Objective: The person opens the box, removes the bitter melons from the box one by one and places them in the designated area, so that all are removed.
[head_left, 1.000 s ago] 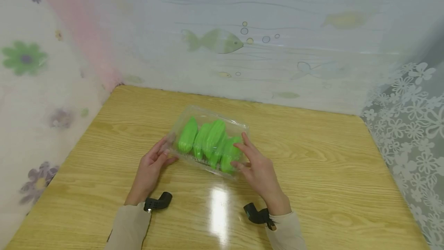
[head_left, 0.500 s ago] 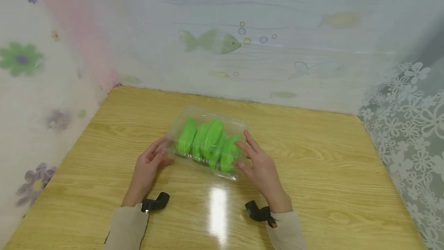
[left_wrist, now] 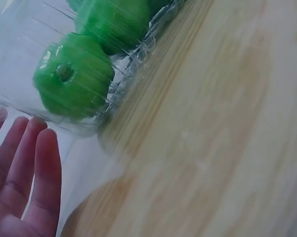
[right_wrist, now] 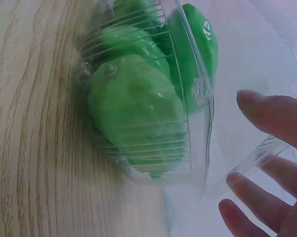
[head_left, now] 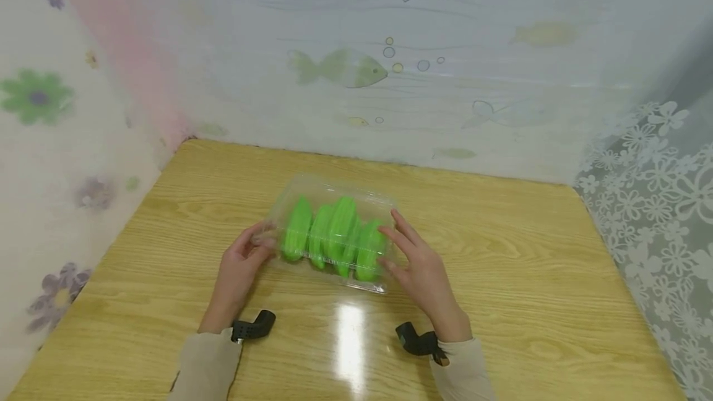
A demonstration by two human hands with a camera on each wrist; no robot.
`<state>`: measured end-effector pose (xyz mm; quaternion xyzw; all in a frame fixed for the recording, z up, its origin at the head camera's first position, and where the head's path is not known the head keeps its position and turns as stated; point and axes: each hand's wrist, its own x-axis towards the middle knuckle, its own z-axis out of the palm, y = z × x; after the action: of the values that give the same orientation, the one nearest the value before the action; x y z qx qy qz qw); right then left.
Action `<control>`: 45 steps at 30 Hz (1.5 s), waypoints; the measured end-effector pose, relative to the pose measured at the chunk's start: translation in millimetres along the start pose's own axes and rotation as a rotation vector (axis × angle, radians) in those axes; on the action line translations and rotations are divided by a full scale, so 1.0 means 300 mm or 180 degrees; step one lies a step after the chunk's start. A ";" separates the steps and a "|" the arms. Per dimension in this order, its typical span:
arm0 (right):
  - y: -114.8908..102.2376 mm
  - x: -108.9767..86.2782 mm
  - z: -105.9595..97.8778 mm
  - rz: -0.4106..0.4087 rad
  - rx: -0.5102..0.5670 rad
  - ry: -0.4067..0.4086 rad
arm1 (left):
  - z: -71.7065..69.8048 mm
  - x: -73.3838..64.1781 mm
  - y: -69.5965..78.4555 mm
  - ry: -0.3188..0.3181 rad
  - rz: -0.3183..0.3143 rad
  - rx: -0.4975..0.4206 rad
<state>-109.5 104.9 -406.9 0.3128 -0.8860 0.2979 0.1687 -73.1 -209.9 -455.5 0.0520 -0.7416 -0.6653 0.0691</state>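
Green vegetables (head_left: 341, 231) in a clear box (head_left: 367, 286) on the table (head_left: 512, 277) have swung slightly straighter between the straight-fingered left hand (head_left: 241, 263) and spread right hand (head_left: 419, 265), so its placing seems unsettled.

The clear plastic box (head_left: 367, 288) lies skewed on the counter (head_left: 518, 265), right end nearer; inside, bright green, ridged, vegetable-shaped pieces (head_left: 341, 228) lie side by side.

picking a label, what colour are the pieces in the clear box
Bright green; the pieces show best in the head view.
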 end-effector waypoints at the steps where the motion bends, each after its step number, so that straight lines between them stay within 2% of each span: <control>1: 0.002 -0.001 -0.001 0.0015 0.0011 0.0011 | 0.003 0.002 0.002 0.0028 -0.0028 0.0082; 6: 0.015 -0.004 -0.012 0.0170 0.0182 0.0098 | 0.015 0.011 -0.005 0.0064 -0.0131 0.0408; 13: 0.028 0.017 -0.026 0.0236 0.0236 0.0152 | 0.013 0.012 0.010 -0.0033 -0.0046 0.0329; 19: 0.042 0.034 -0.029 0.0302 0.0331 0.0144 | 0.006 0.015 0.006 -0.0251 -0.0020 0.0298; 23: 0.053 0.055 -0.033 0.0244 0.0337 0.0135 | -0.001 0.015 0.006 -0.0254 -0.0121 0.0382; 28: 0.070 0.093 -0.044 0.0157 0.0309 0.0133 | 0.006 0.024 0.009 -0.0200 -0.0293 0.0331; 32: 0.081 0.119 -0.053 0.0164 0.0348 0.0031 | 0.014 0.024 0.012 -0.0196 -0.0391 0.0312; 36: 0.090 0.137 -0.062 0.0333 0.0554 -0.0064 | 0.015 0.024 0.009 -0.0242 -0.0288 0.0355; 40: 0.100 0.150 -0.069 0.0451 0.0818 -0.0020 | 0.013 0.024 0.008 -0.0341 -0.0159 0.0354; 45: 0.110 0.157 -0.067 0.0504 0.0942 0.0053 | 0.006 0.025 0.010 -0.0405 -0.0117 0.0280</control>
<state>-164.1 117.0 -382.8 0.2610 -0.8529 0.4401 0.1041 -80.9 -209.2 -452.4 0.0262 -0.7719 -0.6351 0.0073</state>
